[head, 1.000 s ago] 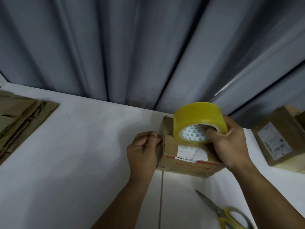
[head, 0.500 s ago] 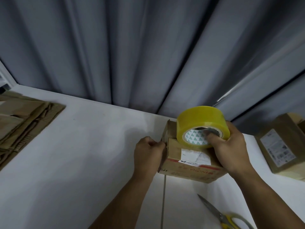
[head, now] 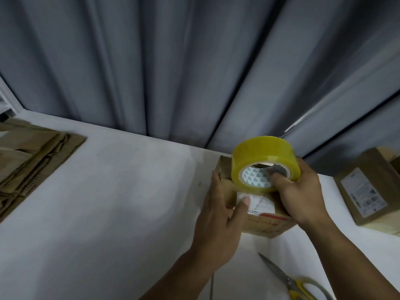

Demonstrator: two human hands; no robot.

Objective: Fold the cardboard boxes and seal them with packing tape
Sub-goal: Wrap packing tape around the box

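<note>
Nearest the camera, a pair of scissors [head: 291, 281] with yellow handles is seen lying on the white table [head: 108, 202], just in front of a small cardboard box [head: 266, 224]. The box is steadied by the left hand [head: 218, 217], whose straight fingers are laid flat against its left side while the thumb is pressed on a white label [head: 262, 202] on top. A roll of yellow tape [head: 263, 152] is grasped by the right hand [head: 303, 195] (thumb tucked into the core) and held on edge on the box top. Farther right, a second box [head: 365, 189] is set; far left, flattened cardboard [head: 32, 156] is stacked. Behind, a grey curtain [head: 173, 61] is hung.
</note>
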